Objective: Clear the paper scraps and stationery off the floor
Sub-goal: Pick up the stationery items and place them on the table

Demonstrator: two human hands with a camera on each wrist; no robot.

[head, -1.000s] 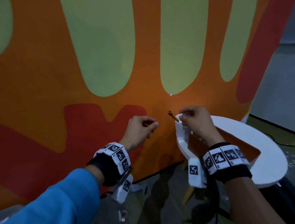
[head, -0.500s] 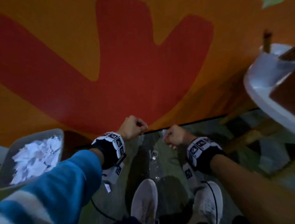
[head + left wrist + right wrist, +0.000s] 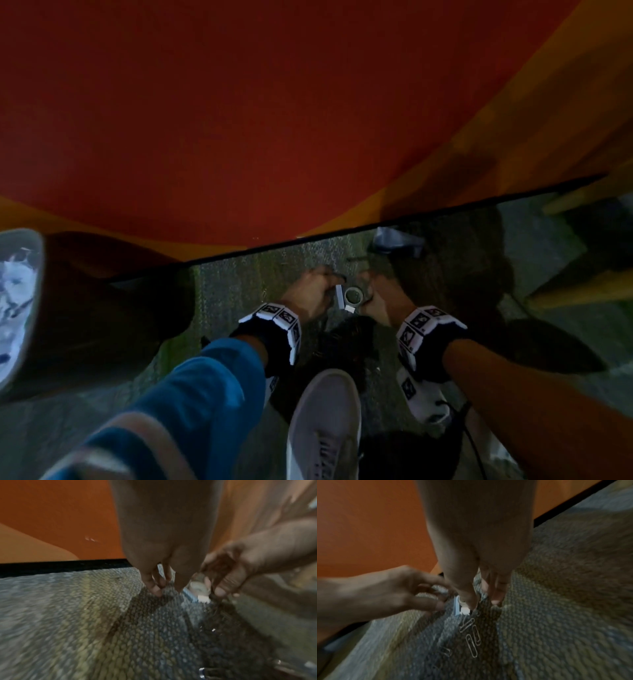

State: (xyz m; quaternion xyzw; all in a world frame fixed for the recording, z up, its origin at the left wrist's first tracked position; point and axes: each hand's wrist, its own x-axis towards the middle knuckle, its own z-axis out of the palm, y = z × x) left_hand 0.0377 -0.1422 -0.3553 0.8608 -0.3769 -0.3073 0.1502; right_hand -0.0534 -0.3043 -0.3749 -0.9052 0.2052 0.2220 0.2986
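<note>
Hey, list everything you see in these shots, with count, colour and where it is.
tape roll: one, pale ring, on the carpet between both hands
small flat piece: one, light blue-grey, beside the tape roll; what it is, unclear
paper clips: at least four, silver, on the carpet just near of the right fingertips
bin of paper scraps: one, grey with white scraps, far left
carpet: grey-green weave
wall: red and orange, black skirting
wooden legs: tan, upper right
shoe: one in view, white, bottom centre
left hand: fingers reach down by the flat piece
right hand: fingers at the tape roll; grip unclear
</note>
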